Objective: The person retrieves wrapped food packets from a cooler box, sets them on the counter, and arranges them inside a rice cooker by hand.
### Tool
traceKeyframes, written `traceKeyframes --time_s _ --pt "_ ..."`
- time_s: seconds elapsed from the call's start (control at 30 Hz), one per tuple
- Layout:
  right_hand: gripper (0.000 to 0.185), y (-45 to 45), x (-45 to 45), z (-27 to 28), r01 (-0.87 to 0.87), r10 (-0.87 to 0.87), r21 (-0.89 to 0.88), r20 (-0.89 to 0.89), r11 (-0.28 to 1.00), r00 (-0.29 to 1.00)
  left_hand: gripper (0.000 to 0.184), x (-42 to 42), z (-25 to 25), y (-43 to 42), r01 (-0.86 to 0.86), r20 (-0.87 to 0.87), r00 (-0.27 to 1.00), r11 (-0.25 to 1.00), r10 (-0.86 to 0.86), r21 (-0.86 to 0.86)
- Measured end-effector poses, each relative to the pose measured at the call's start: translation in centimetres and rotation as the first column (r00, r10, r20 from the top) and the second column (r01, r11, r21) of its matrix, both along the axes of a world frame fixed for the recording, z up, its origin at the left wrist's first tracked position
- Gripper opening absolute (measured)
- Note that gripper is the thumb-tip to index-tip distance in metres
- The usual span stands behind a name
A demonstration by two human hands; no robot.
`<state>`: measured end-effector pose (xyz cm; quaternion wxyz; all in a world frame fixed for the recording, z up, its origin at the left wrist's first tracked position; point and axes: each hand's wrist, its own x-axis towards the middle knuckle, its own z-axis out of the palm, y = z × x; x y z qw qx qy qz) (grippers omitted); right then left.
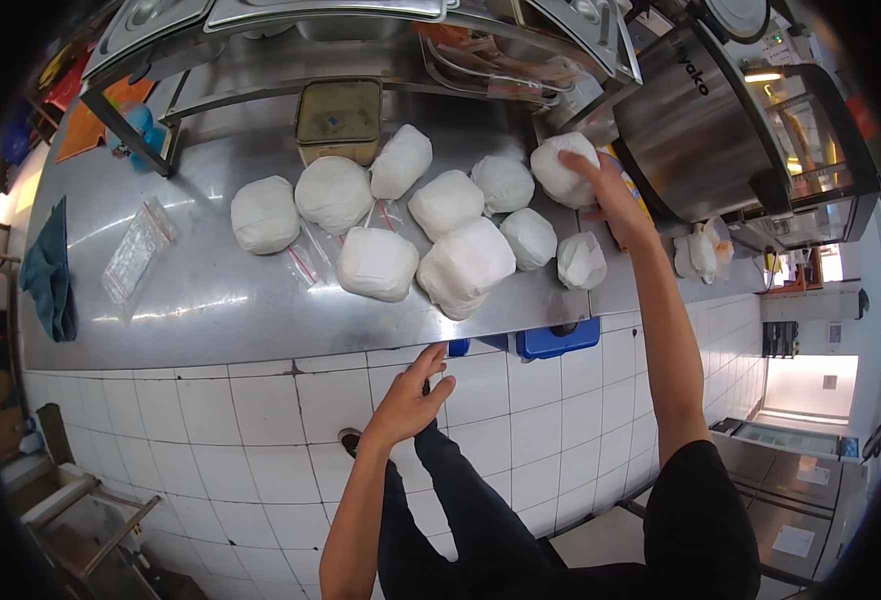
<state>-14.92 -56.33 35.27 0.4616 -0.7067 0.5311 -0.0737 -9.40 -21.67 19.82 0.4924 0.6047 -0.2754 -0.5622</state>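
My right hand (611, 195) is on a round white paper-wrapped bundle (559, 165) at the right of the steel counter (221, 330), its fingers curled over the bundle's right side. The underside of that grip is hidden. My left hand (413, 395) hangs in front of the counter's edge with nothing in it, fingers apart. Nearest to it on the counter is a large white bundle (469, 262). Several more such bundles stand around, among them one at the left (266, 215) and a small crumpled one (582, 261) below my right hand.
A lidded square container (339, 115) stands behind the bundles, under a steel shelf. Clear zip bags (139, 250) and a dark green cloth (49, 270) lie at the left. A large steel pot-like appliance (696, 120) stands at the right. A blue bin (559, 340) is below the counter.
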Motion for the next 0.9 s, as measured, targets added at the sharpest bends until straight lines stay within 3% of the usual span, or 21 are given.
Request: traceKeyframes --time_s 0.07,0.17,0.27,0.33,0.37,0.43,0.5,0.53,0.57,0.6,0.63,0.67,0.7,0.77,0.8,0.83,0.87,0.9 --pt "0.098 0.0 0.5 -0.6 -0.095 0.073 -0.202 -0.114 0.975 0.991 0.060 -0.2 -0.2 0.0 -0.006 0.016 1.000 1.000 0.006 -0.011" --pt "0.094 0.2 0.9 -0.6 -0.213 0.171 -0.299 -0.160 0.930 0.972 0.060 -0.3 -0.3 0.1 -0.025 -0.002 1.000 1.000 0.025 -0.019" --pt "0.090 -1.6 0.2 -3.2 -0.216 0.176 -0.454 -0.130 0.865 0.976 0.061 -0.3 -0.9 0.1 -0.021 0.001 1.000 0.999 0.021 -0.049" --pt "0.086 -2.0 -1.6 -6.1 -0.188 0.081 -0.812 -0.173 0.552 0.982 0.061 0.1 -0.4 0.2 -0.006 0.012 1.000 0.999 0.006 -0.053" --pt "0.077 3.2 -0.9 -1.8 -0.095 0.104 -0.660 -0.025 0.746 0.994 0.060 0.2 -0.2 0.0 0.001 0.017 1.000 0.997 0.000 -0.075" --pt "0.048 9.3 -2.4 -0.7 -0.025 0.234 -0.784 0.154 0.620 0.960 0.058 0.2 -0.3 0.2 -0.022 0.019 1.000 0.996 0.024 -0.085" --pt "0.020 15.3 -7.9 -2.3 -0.144 0.424 -0.661 0.284 0.736 0.860 0.056 0.6 -1.2 0.2 0.004 0.052 0.999 0.996 0.001 -0.088" --pt "0.020 18.4 -11.4 -5.9 -0.389 0.617 -0.519 0.395 0.761 0.681 0.055 0.9 -1.4 0.2 0.000 0.033 0.999 0.996 0.003 -0.094" --pt "0.016 22.7 -10.3 -7.8 -0.654 0.601 -0.180 0.618 0.735 0.506 0.055 1.4 -1.5 0.1 0.006 0.017 1.000 0.995 -0.004 -0.103" --pt "0.021 25.6 -10.3 -11.4 -0.800 0.717 0.028 0.428 0.599 0.551 0.055 1.5 -2.3 -0.1 0.013 0.043 0.999 0.991 -0.008 -0.131" --pt "0.031 27.8 -9.5 -15.8 -0.881 0.839 0.123 0.268 0.458 0.474 0.055 1.6 -3.2 -0.1 0.029 0.068 0.998 0.986 -0.018 -0.163" --pt "0.030 29.6 -8.9 -21.5 -0.871 0.869 -0.141 0.243 0.470 0.430 0.056 2.4 -2.8 0.2 0.052 0.037 0.998 0.988 -0.047 -0.143" --pt "0.028 30.4 -9.7 -28.0 -0.779 0.730 0.093 0.296 0.620 0.616 0.057 3.0 -2.6 0.4 0.075 0.004 0.997 0.989 -0.075 -0.131" --pt "0.024 29.6 -5.9 -36.2 -0.512 0.445 0.312 0.261 0.801 0.856 0.065 1.2 -4.3 0.2 0.028 0.134 0.991 0.982 -0.003 -0.188" --pt "0.024 28.9 -1.8 -39.5 -0.350 0.188 0.389 0.396 0.852 0.899 0.066 0.6 -4.6 0.5 -0.022 0.094 0.995 0.978 0.042 -0.206" --pt "0.024 28.2 2.5 -42.8 -0.209 -0.072 0.465 0.517 0.860 0.853 0.065 -0.8 -5.2 0.6 -0.106 0.115 0.984 0.964 0.137 -0.244" --pt "0.027 25.2 5.6 -48.0 -0.107 -0.145 0.423 0.521 0.900 0.841 0.062 -1.5 -5.4 0.7 -0.145 0.105 0.978 0.953 0.178 -0.265" --pt "0.035 23.6 8.3 -49.6 -0.127 -0.253 0.531 0.584 0.838 0.771 0.058 -1.5 -5.6 0.8 -0.181 0.104 0.970 0.940 0.219 -0.288"
